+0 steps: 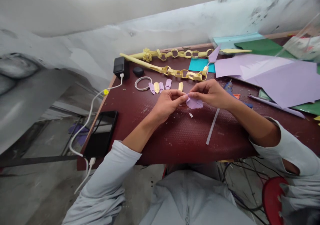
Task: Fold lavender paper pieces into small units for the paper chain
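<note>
Between both hands, just above the table, is a small piece of folded purple paper (195, 103). My left hand (171, 103) pinches its left corner between thumb and fingers. My right hand (208, 93) is closed on its upper edge, with the fingertips of both hands almost touching. Just beyond lie small folded purple and yellow paper pieces, among them a yellow one (156, 87) and a purple one (168, 83). A white scrap (191, 115) rests below the held paper. To the right, a thin pale strip (212, 126) lies slantwise under my right forearm.
A yellow paper chain (175, 72) with rolled paper sticks stretches along the back. Purple sheets (287, 81) and green sheets pile up at right. A tape ring (143, 83), a black charger (121, 67) with a white cable, and a phone (101, 133) occupy the left side.
</note>
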`<state>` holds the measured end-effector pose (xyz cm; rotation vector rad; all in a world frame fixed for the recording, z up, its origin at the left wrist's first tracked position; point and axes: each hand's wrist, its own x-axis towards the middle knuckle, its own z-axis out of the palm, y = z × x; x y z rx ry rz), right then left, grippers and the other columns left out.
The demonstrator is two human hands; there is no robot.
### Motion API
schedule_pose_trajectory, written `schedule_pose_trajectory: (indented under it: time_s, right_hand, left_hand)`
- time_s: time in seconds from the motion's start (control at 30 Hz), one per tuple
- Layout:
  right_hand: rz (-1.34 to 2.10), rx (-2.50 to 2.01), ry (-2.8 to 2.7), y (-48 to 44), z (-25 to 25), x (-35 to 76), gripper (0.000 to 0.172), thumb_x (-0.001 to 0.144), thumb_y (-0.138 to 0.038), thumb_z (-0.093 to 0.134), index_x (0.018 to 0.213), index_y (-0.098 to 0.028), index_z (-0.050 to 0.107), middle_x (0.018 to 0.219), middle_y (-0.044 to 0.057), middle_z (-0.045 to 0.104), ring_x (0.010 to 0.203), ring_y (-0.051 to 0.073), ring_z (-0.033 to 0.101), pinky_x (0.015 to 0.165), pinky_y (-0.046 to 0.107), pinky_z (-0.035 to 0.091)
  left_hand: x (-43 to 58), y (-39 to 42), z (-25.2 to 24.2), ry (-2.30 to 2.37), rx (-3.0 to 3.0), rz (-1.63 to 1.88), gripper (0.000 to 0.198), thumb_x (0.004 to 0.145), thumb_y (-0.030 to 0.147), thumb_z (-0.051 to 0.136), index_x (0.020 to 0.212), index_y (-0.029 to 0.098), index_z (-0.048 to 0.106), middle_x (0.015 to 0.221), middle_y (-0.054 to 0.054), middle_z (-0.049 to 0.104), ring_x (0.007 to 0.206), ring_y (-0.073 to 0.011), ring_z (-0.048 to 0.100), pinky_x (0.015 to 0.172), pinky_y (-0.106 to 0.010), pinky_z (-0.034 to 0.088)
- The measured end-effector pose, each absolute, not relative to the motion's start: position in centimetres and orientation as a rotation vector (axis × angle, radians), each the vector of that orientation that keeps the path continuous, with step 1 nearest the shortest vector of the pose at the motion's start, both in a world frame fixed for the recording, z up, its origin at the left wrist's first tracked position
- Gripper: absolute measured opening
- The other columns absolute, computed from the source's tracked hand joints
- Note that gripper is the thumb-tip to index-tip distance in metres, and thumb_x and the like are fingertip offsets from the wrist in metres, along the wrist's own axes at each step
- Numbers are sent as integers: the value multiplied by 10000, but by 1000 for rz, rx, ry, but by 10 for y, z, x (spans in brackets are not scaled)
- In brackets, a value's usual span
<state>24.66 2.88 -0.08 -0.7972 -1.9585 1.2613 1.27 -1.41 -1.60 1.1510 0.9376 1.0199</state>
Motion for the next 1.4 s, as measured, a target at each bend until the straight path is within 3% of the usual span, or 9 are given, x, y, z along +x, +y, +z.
schedule_pose_trajectory:
  time_s: [0.37, 0.6, 0.9, 1.17, 1.4]
  right_hand:
    - [1380, -822, -1897, 27, -3, 244, 387, 987, -558, 903, 938, -177, 858, 822, 60, 815, 668, 148, 688, 579, 286, 563]
    - [1374, -808, -1850, 27, -3, 243, 399, 957, -554, 935, 902, -169, 845, 806, 59, 816, 663, 142, 703, 579, 272, 591]
    - [1457, -812, -1876, 26, -4, 244, 425, 959, -584, 923, 923, -168, 844, 772, 47, 806, 621, 144, 717, 557, 262, 618]
    - [1637, -774, -1966, 26, 2, 249, 389, 954, -534, 937, 936, -159, 836, 771, -5, 730, 629, 118, 722, 586, 227, 672]
    - [1658, -770, -1887, 28, 1, 249, 386, 927, -517, 965, 950, -155, 834, 819, -3, 732, 625, 99, 671, 591, 241, 692]
  left_hand:
    - [12, -13, -18, 997, 1331, 1181, 483, 761, 526, 1069, 940, 154, 818, 847, -64, 821, 744, -156, 759, 728, -280, 641]
    - [12, -14, -17, 945, 1321, 1126, 538, 748, 523, 1076, 1018, 146, 802, 913, -71, 838, 801, -165, 793, 772, -289, 655]
    - [11, -15, -18, 961, 1329, 1102, 506, 742, 483, 1083, 999, 154, 797, 873, -62, 836, 740, -146, 769, 714, -262, 618]
    - [10, -11, -17, 972, 1161, 1167, 599, 656, 502, 1121, 988, 179, 741, 830, -10, 787, 712, -132, 755, 716, -276, 672]
    - [9, -11, -12, 968, 1143, 1137, 569, 717, 567, 1078, 890, 171, 708, 829, -17, 755, 748, -135, 748, 752, -310, 719]
